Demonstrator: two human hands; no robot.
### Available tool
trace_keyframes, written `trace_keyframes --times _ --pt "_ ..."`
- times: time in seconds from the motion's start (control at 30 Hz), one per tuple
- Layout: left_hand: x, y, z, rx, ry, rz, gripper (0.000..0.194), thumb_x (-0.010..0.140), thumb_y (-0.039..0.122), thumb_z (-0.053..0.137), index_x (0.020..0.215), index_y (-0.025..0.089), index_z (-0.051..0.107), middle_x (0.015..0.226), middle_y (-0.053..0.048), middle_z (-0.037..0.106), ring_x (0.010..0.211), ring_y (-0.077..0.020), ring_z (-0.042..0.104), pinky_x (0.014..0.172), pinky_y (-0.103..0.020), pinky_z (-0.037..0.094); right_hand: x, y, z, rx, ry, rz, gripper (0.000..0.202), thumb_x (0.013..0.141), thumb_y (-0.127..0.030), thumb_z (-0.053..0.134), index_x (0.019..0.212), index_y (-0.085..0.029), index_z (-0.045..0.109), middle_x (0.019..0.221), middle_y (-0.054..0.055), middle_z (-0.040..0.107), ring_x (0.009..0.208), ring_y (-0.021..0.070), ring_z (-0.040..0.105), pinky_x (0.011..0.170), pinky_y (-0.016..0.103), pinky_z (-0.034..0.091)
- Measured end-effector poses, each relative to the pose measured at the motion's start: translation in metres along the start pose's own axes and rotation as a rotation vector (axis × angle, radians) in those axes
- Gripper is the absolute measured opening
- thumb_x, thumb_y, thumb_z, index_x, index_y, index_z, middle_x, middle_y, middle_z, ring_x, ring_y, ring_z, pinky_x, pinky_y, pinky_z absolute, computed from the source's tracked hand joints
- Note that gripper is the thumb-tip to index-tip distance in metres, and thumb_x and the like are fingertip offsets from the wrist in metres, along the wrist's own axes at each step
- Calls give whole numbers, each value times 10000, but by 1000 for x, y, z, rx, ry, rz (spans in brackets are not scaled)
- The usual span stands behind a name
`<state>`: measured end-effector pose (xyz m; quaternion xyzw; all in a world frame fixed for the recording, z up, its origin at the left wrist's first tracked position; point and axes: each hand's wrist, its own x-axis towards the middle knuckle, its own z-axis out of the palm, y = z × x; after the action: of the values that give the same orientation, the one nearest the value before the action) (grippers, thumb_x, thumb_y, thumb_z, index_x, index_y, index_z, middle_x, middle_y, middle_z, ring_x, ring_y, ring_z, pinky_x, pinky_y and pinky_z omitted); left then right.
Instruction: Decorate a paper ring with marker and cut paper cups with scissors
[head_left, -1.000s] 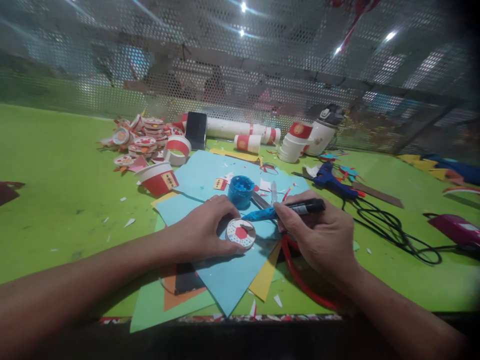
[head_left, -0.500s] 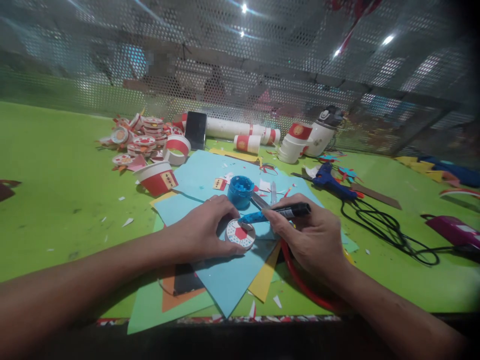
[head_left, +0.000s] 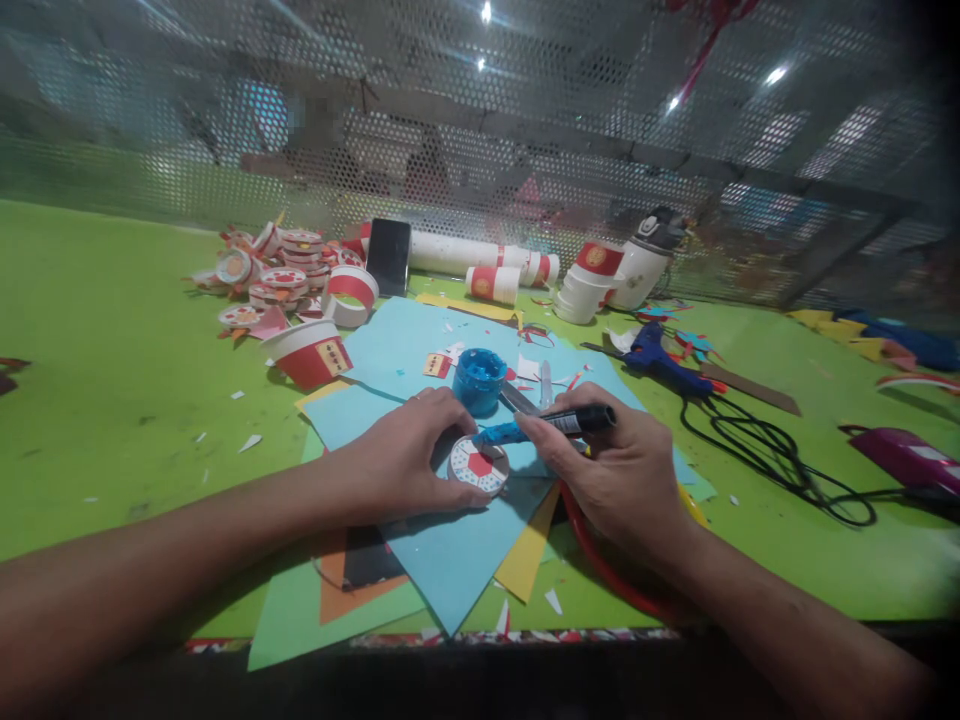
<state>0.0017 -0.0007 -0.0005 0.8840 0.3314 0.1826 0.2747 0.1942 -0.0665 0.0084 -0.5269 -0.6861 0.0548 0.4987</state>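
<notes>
I am making out dark characters on the cream label [head_left: 332, 356] of the tilted red-and-white paper cup [head_left: 300, 360] at the far left, but they are too small for reading; so is the pale print along the black plastic marker [head_left: 590, 420] with its blue-smeared front. My right hand [head_left: 615, 460] is clamping that marker, its tip meeting or just above the far edge of the round white disc [head_left: 478, 465] with a red centre. Compared with a second ago, my right hand is sitting farther left, while my left hand [head_left: 416, 450] is still pinching the disc between thumb and fingers, over the near light-blue paper sheet [head_left: 450, 570].
</notes>
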Motion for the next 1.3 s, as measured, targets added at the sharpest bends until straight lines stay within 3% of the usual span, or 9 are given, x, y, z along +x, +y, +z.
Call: trace_keyframes --times 0.43,0.67,0.93,1.13,1.3 --pt "-1 -1 2 -16 15 -26 491 655 479 752 969 157 555 921 -43 528 783 -188 493 671 -306 404 2 -6 -6 -21 127 -20 280 782 -239 704 579 -187 518 490 -83 456 453 59 392 457 180 346" --pt "-1 -1 5 12 44 -25 489 661 489 733 969 156 554 912 -45 526 782 -194 498 667 -315 402 4 -4 -6 8 104 -38 245 789 -214 688 590 -182 549 510 -77 478 464 56 419 464 174 356" --pt "-3 1 8 67 72 -27 466 671 476 716 959 155 540 949 -76 544 863 -243 513 717 -368 425 6 -4 -7 109 66 -15 71 803 -194 678 736 -187 653 611 -64 601 501 53 513 513 165 429" --pt "-5 6 5 72 28 -18 570 668 513 715 1070 143 553 1036 -101 546 996 -300 501 841 -452 433 7 -4 -7 142 43 42 100 791 -231 693 711 -179 660 556 -57 573 475 72 496 477 199 419" --pt "-5 10 -3 47 -33 -23 517 723 426 678 1135 133 567 1082 -112 542 1044 -303 494 877 -460 433 7 -3 -6 161 15 56 94 783 -228 700 716 -173 664 547 -55 556 462 74 473 443 210 385"
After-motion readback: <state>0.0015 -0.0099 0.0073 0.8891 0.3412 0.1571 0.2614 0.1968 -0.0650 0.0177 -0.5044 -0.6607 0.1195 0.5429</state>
